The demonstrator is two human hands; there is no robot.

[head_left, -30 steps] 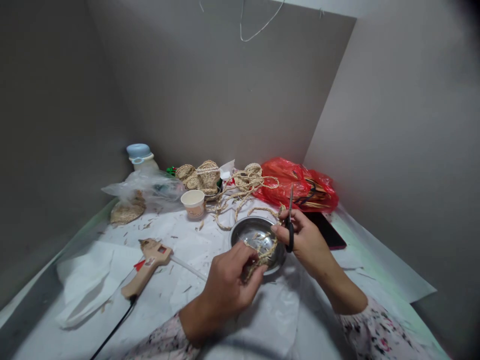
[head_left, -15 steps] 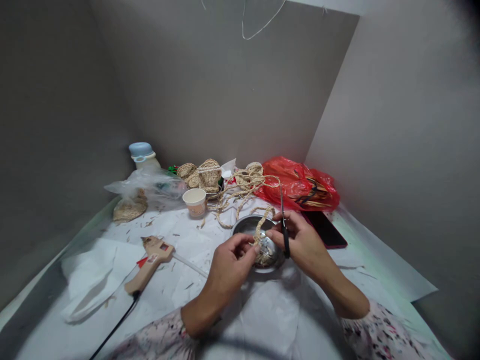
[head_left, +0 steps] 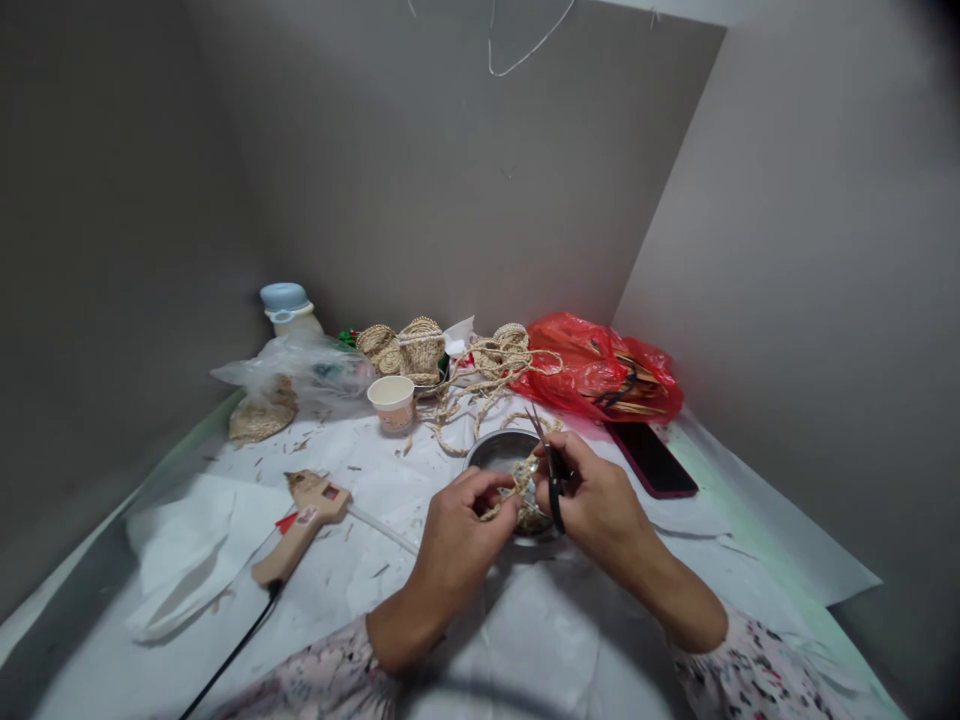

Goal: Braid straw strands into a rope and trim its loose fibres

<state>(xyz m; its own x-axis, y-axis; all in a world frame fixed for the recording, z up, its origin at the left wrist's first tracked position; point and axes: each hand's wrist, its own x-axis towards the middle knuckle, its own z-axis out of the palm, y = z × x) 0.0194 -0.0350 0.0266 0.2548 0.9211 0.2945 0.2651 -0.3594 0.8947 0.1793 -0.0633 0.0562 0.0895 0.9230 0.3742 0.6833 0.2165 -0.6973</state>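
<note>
My left hand (head_left: pixel 469 520) pinches a braided straw cord (head_left: pixel 517 480) between thumb and fingers, over a metal bowl (head_left: pixel 487 448). In my right hand (head_left: pixel 592 490) is a pair of black-handled scissors (head_left: pixel 553 485), its blades pointing up and away from me. The right fingertips are close to the same cord; whether they grip it too is hard to see. Bits of straw lie inside the bowl, partly hidden by both hands. Behind the bowl, more braided cord (head_left: pixel 487 405) runs in loops toward the back.
A glue gun (head_left: pixel 304 525) lies at left near crumpled white paper (head_left: pixel 187 550). Farther back stand a paper cup (head_left: pixel 391 405), a blue-lidded bottle (head_left: pixel 285 305), a clear plastic bag (head_left: pixel 307 365) and woven straw pieces (head_left: pixel 420 350). On the right are a red bag (head_left: pixel 577 365) and a phone (head_left: pixel 652 460).
My right hand has turned the scissors, so the blades now lean left, and it has moved slightly toward the left hand. The held cord sits lower, no longer arching up.
</note>
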